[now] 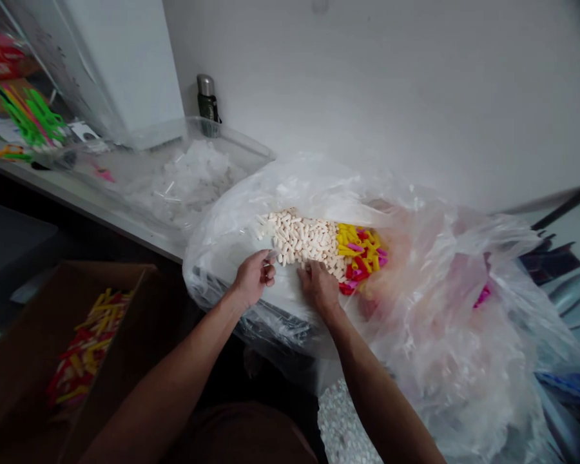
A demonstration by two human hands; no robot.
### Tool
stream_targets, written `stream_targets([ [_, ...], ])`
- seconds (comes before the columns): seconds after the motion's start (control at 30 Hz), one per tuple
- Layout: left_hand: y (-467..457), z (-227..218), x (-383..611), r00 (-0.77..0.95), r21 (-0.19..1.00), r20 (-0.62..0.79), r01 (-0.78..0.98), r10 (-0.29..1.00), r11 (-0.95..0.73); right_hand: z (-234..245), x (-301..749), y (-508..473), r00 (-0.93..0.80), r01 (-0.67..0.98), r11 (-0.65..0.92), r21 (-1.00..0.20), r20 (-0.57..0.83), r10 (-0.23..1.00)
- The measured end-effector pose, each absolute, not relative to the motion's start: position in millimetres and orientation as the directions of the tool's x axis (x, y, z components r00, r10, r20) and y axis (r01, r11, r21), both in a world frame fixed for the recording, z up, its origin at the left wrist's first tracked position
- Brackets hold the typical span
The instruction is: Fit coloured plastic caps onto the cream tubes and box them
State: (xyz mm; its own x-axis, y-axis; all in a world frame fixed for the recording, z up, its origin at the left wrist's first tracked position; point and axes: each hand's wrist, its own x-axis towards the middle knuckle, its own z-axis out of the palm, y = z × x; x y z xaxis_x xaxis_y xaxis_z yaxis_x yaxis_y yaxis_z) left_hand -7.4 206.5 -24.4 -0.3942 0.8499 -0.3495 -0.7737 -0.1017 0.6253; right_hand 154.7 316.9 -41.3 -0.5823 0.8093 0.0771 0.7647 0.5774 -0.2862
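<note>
Plain pale wall [367, 84] rises behind a work surface partly covered by crumpled clear plastic sheeting [290, 180]. At the middle of the view, on the plastic, lies a heap of small cream-coloured pieces [304, 238], short and rod-like. Touching its right end is a smaller pile of yellow, red and pink tubes [360, 254].

Two bare hands are at the near edge of the cream heap. The left hand [256, 277] is partly curled, thumb and forefinger drawn close together at a small translucent glint — whether they grip a piece cannot be told. The right hand [320, 288] is back upward, fingers bent down at the heap; its fingertips are hidden, so its hold cannot be told either.

Beyond the heap, to the left, a clear tray [251, 147] holds a mound of whitish, see-through bits [200, 171]. A dark flask [207, 103] with a silver cap stands upright behind it. At far left are bright green items [31, 116]; below, at lower left, an open cardboard box [19, 380] contains red and yellow pieces [89, 341].
</note>
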Motion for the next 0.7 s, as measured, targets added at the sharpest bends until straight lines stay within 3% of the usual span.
stream_targets([
  [0.1,205,-32,-10,-0.354,0.614,-0.332,-0.785,0.874,-0.085,-47,159,319,-0.602,0.724,0.603,-0.334,0.12,0.789],
  [0.27,204,-40,-9,-0.343,0.648,-0.272,-0.756,0.899,-0.093,-43,174,323,-0.531,0.519,0.476,-0.71,0.169,0.83],
  [0.37,204,-42,-7,-0.354,0.691,-0.24,-0.716,0.904,-0.096,-28,173,316,-0.514,0.407,0.385,-0.828,0.141,0.846],
  [0.47,205,-43,-5,-0.364,0.724,-0.232,-0.683,0.902,-0.09,-10,163,305,-0.57,0.34,0.423,-0.84,0.174,0.803],
  [0.6,205,-43,-3,-0.367,0.765,-0.212,-0.639,0.906,-0.08,7,152,297,-0.663,0.302,0.601,-0.74,0.29,0.69],
  [0.7,204,-43,-2,-0.362,0.811,-0.191,-0.582,0.912,-0.062,9,147,294,-0.73,0.289,0.674,-0.68,0.299,0.615],
])
